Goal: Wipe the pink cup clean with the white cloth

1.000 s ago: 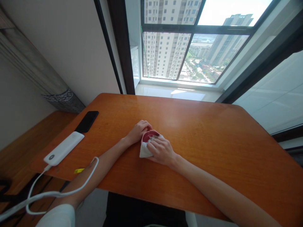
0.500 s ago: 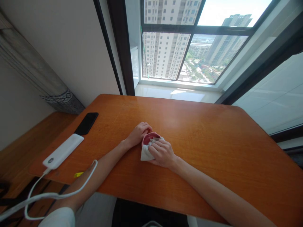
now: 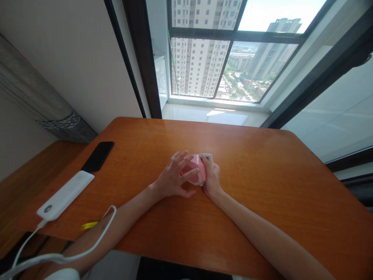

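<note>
Pink bowl [image 3: 199,162], head view: over the table [image 3: 247,175], at nine o'clock from the right hand [image 3: 212,177], whose grip clamps it with white cloth [image 3: 208,156], presumably for steadiness. Left hand [image 3: 173,177], fingers spread, overlaps its nine-o'clock side; contact uncertain.

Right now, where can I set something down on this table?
Bare tabletop lies right of the right hand and between left hand and windowsill. Crowded: the left side, with black smartphone, white power bank and cable; and the centre, around the pink bowl.
</note>
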The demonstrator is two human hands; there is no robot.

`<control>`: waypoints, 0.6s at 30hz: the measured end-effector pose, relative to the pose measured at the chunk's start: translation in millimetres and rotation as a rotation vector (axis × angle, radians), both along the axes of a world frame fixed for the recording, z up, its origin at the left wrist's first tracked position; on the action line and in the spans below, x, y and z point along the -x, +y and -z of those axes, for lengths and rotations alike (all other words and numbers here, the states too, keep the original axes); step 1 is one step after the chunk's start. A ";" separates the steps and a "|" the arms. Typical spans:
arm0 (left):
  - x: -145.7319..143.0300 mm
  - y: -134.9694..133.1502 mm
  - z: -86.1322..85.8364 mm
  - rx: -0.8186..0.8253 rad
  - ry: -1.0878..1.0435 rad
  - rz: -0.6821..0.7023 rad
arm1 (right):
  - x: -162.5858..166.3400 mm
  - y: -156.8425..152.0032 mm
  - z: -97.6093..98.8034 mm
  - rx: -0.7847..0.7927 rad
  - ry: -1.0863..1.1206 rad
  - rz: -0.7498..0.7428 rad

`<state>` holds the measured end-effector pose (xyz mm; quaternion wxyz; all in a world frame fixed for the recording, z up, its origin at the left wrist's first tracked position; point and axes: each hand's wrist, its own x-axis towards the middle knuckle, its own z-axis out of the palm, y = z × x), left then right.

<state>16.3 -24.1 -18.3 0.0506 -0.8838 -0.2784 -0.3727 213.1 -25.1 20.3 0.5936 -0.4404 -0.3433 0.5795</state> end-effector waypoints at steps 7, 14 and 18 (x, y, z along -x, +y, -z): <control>-7.8 4.2 3.1 0.083 0.047 -0.122 | -3.7 4.3 0.8 0.059 0.132 -0.003; 2.3 3.1 4.9 0.190 -0.040 -0.118 | -7.5 -8.4 4.6 -0.018 -0.094 -0.085; 0.6 2.1 2.1 0.322 -0.100 -0.082 | -9.3 -13.7 4.7 -0.049 -0.199 -0.068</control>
